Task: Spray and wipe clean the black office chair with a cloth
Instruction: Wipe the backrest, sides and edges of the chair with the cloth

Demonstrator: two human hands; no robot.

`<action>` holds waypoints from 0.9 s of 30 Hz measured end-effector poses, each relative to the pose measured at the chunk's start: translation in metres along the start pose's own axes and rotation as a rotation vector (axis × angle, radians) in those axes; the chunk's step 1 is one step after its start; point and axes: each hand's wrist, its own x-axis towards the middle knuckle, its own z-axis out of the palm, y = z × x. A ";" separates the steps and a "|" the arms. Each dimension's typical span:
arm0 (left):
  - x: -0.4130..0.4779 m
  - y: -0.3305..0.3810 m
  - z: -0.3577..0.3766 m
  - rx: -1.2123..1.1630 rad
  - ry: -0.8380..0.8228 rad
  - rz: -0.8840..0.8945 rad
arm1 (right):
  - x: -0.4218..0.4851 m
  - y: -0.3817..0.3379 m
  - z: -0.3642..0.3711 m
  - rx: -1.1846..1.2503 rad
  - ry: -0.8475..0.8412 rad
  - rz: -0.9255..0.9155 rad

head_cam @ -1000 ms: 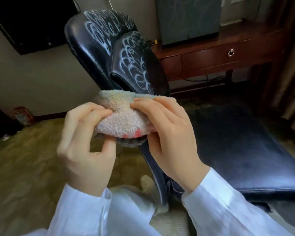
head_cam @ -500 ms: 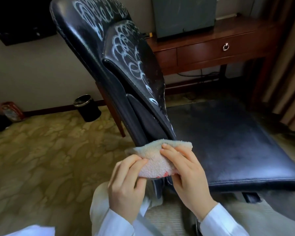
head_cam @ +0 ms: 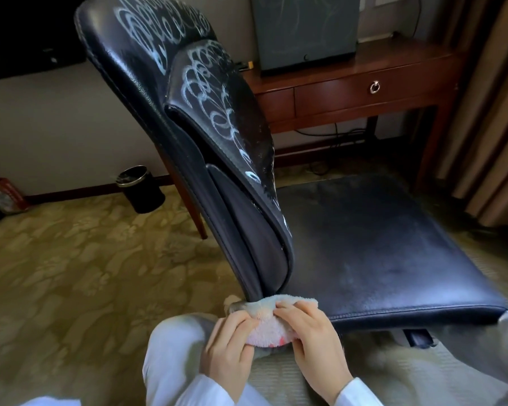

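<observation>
I see a room with a patterned olive carpet (head_cam: 71,273), a wooden worktop (head_cam: 408,63) against the far wall with a dark box (head_cam: 305,27) on it, and a small black bin (head_cam: 141,191) by the skirting. The black office chair (head_cam: 379,244) fills the middle of my view, its backrest leaning up to the left and covered in white chalky loops and swirls (head_cam: 200,74) that form no letters I can read. Low in the view, both arms come up in white sleeves. My left hand (head_cam: 226,344) has its fingers curled over the left side of the cloth (head_cam: 264,320), gripping it. My right hand (head_cam: 314,338) grips the cloth's right side, fingers bent across its top. The cloth, pale terry with a red patch at its lower edge, sits bunched between them, touching the foot of the backrest, just beside the seat's near edge.
</observation>
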 end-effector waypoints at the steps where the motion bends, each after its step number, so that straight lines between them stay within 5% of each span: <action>1: 0.005 0.006 -0.008 -0.001 0.045 0.011 | 0.001 -0.007 -0.008 0.013 0.051 -0.034; 5: 0.064 0.042 -0.073 0.016 0.304 0.115 | 0.037 -0.062 -0.063 0.082 0.274 -0.277; 10: 0.151 0.049 -0.142 0.136 0.432 0.202 | 0.112 -0.121 -0.113 0.071 0.349 -0.495; 16: 0.145 0.030 -0.120 0.043 0.422 0.168 | 0.117 -0.109 -0.093 0.098 0.318 -0.462; 27: 0.051 -0.001 -0.035 -0.086 0.147 0.045 | 0.045 -0.033 -0.030 0.027 0.111 -0.270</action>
